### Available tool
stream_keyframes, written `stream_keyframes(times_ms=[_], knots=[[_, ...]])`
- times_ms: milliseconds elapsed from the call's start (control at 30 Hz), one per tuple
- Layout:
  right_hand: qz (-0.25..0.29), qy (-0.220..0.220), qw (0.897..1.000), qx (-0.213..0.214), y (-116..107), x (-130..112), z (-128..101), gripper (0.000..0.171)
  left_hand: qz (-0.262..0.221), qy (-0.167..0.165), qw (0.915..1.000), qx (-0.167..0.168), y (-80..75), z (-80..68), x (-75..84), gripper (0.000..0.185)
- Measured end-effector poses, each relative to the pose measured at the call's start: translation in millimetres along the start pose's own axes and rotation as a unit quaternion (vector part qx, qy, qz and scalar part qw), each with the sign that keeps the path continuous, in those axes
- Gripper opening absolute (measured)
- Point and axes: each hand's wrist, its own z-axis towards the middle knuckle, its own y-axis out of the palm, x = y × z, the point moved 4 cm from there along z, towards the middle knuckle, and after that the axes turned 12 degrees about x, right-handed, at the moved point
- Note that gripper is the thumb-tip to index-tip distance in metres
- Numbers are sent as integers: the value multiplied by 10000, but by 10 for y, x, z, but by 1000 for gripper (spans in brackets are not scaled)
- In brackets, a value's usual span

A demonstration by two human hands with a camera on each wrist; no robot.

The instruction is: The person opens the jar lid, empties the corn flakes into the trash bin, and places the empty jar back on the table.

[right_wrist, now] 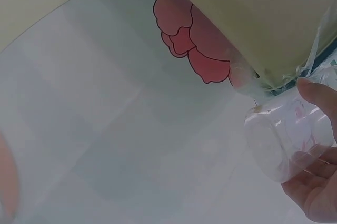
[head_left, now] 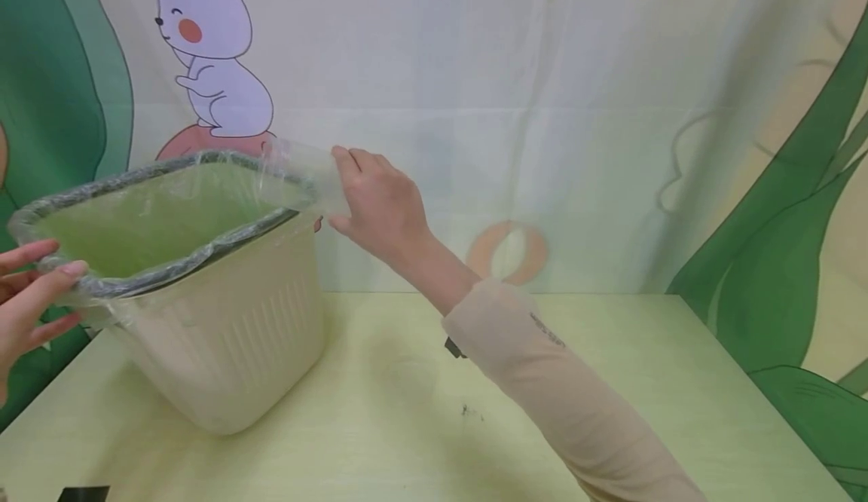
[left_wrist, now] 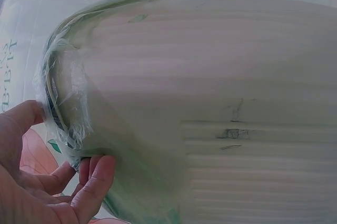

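A cream plastic trash bin [head_left: 237, 336] stands on the left of the table, its mouth tipped toward me. A clear plastic bag [head_left: 163, 219] lines it, folded over the dark rim. At the near left corner my left hand [head_left: 30, 302] grips the lined rim, with fingers on both sides of it in the left wrist view. Beyond the far right corner, my right hand [head_left: 383, 200] holds a clear plastic cup [right_wrist: 284, 129] sideways, close against the rim. In the right wrist view, thumb and fingers wrap the cup, its round end facing away from the palm.
The pale green table [head_left: 420, 411] extends to the right of the bin. A printed backdrop [head_left: 407, 57] with a rabbit hangs right behind it. A small black object [head_left: 84, 494] lies at the near left edge.
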Motion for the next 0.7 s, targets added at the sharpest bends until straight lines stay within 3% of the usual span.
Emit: stream_keyframes(times_ms=[367,500,700], knots=[[580,482,9968,-275,54,67,-78,74,549,190,9983,80,16,-48,46,26],[881,649,9939,-150,37,95,-111,74,390,127,9992,21,24,-45,35,26],[1300,797,9883,107,-13,127,-146,73,810,165,9966,29,16,-16,7,26]])
